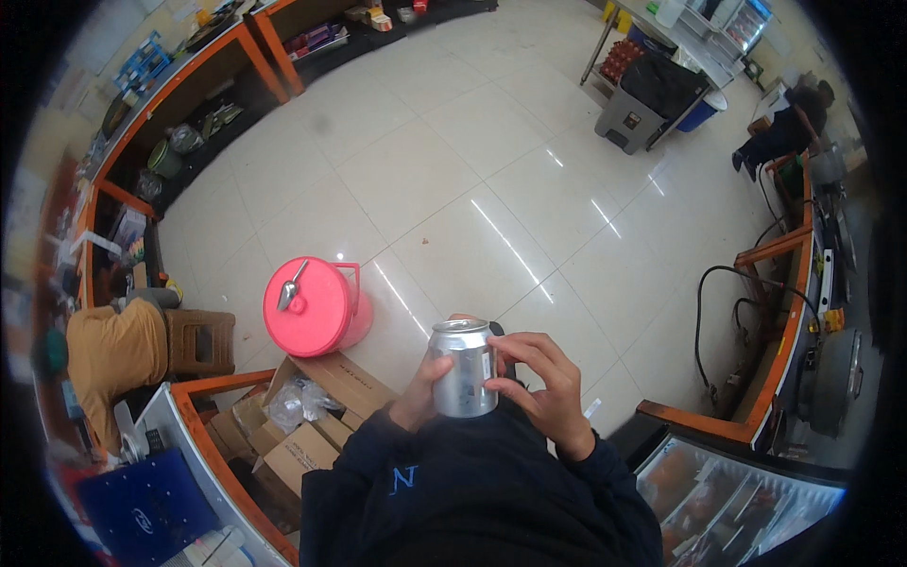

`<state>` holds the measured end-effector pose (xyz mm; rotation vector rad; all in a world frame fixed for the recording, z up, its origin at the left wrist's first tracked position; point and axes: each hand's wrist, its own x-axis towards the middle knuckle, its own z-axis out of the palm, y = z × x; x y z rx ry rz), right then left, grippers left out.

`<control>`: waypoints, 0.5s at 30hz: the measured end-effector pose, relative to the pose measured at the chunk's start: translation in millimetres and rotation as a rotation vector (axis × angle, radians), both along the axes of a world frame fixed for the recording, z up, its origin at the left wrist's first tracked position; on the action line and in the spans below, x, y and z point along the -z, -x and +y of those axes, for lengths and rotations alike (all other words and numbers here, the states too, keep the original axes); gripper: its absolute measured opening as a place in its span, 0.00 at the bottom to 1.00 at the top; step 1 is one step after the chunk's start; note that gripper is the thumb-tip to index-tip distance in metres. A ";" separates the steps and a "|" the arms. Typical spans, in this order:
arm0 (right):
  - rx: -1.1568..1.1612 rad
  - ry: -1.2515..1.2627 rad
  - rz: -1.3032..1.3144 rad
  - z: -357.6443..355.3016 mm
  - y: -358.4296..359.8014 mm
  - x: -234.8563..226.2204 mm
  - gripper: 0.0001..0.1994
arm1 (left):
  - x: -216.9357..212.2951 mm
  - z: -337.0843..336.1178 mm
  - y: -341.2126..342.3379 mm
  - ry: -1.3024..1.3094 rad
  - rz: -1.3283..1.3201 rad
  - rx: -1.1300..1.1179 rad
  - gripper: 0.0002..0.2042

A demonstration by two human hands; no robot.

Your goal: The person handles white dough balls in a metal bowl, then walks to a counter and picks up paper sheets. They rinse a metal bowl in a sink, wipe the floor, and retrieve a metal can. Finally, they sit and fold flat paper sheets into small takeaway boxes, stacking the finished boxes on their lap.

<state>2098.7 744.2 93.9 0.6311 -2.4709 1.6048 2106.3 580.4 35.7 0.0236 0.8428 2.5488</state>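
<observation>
A silver drink can [461,383] is held upright in front of my chest, its top rim facing up. My left hand [425,387] wraps round its left side, with the thumb across the front and the other fingers mostly hidden behind. On the other side, my right hand [543,383] has its thumb and fingertips against the can's right edge. Close to those fingertips a small white label [487,366] shows on the metal.
A pink round drum [326,312] with a metal scoop [292,288] on its lid stands ahead left. Cardboard boxes [307,454] lie below it. A glass-topped case [727,501] is at right. One person [118,354] bends near a brown stool [200,342]; another [784,128] is far right.
</observation>
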 end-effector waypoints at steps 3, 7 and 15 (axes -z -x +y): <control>0.007 -0.038 0.000 36.3 38.9 -1.6 0.20 | -4.0 30.1 45.0 0.139 0.022 0.024 0.35; 0.019 -0.079 0.002 68.7 85.2 -7.4 0.19 | -10.6 63.7 93.0 0.215 0.053 -0.013 0.33; 0.002 -0.060 0.064 52.1 186.9 0.5 0.15 | -13.6 63.1 181.4 0.252 0.007 -0.222 0.32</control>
